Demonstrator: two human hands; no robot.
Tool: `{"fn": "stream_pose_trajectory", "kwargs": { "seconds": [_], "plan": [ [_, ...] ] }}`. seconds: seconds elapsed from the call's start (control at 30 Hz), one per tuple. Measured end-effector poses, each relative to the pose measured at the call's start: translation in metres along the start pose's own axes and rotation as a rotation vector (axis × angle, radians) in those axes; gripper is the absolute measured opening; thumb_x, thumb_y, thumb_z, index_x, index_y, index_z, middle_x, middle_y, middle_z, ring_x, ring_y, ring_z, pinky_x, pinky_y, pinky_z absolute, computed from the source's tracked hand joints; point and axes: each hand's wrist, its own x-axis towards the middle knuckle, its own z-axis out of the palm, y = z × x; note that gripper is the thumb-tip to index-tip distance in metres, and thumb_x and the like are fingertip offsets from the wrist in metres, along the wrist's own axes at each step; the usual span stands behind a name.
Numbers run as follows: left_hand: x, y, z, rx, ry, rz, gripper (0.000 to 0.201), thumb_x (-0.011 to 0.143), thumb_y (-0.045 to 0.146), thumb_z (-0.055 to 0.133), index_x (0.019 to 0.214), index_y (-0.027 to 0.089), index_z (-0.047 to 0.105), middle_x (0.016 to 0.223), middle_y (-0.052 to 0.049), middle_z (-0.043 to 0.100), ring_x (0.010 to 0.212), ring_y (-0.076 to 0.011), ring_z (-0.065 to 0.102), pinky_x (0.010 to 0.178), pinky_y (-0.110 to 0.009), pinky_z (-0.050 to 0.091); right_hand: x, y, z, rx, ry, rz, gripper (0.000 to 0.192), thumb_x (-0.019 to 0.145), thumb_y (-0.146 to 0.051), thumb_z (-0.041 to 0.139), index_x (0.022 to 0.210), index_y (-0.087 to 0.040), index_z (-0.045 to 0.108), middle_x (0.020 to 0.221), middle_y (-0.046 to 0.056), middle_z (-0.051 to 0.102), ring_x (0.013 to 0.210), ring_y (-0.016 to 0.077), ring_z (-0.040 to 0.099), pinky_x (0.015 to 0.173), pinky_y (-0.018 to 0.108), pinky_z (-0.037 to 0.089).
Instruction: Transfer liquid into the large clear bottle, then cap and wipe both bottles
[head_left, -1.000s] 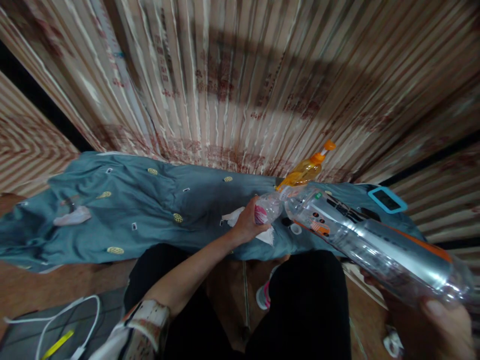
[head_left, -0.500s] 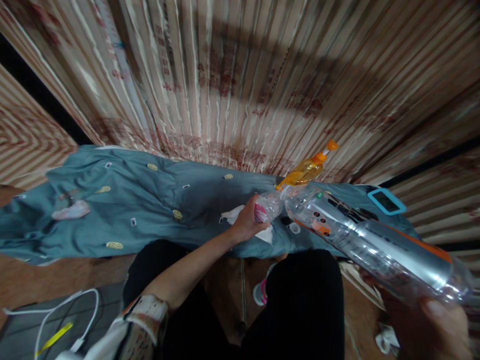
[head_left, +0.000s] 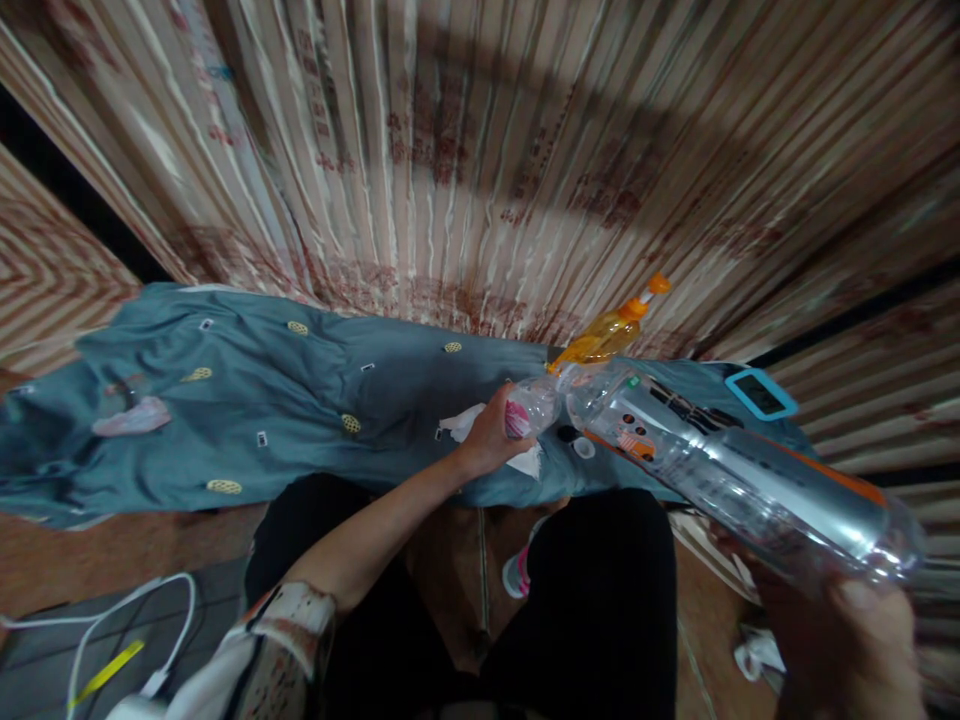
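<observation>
My left hand [head_left: 491, 440] is wrapped round a small clear plastic bottle [head_left: 536, 405] with a pink label. In my right hand [head_left: 862, 630], at the lower right, lies a large clear plastic bottle [head_left: 727, 480] with a silver and orange label, tilted so its neck points up and left. The two bottle mouths meet, or nearly meet, above the cloth; I cannot tell whether liquid passes between them. Just behind them is an orange pump bottle [head_left: 600, 335]. A crumpled white tissue [head_left: 529, 462] lies under my left hand, and a white cap [head_left: 583, 449] rests below the necks.
A blue-green patterned cloth [head_left: 300, 400] covers the long surface. On its right is a light-blue framed device [head_left: 761, 394], on its left a crumpled plastic piece [head_left: 133, 417]. A striped curtain [head_left: 450, 180] hangs behind. A white cable [head_left: 94, 620] lies at the lower left.
The whole view has shifted slightly, so things appear a little further left and up. Both hands keep their holds, with the bottles still neck to neck.
</observation>
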Motion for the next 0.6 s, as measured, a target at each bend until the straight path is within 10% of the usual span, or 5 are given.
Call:
{"fn": "stream_pose_trajectory", "kwargs": {
  "seconds": [0.6],
  "plan": [
    [0.0,0.004,-0.001,0.044,-0.02,-0.026,0.09,0.062,0.023,0.08,0.138,0.013,0.033,0.141,-0.019,0.048,0.128,-0.034,0.049,0.111,-0.049,0.037,-0.013,-0.009,0.011,0.019,-0.023,-0.01,0.057,0.051,-0.038,0.079,0.103,-0.02,0.066,0.105,0.01,0.064,0.088,0.0286,0.062,0.066,0.041,0.057]
  ]
}}
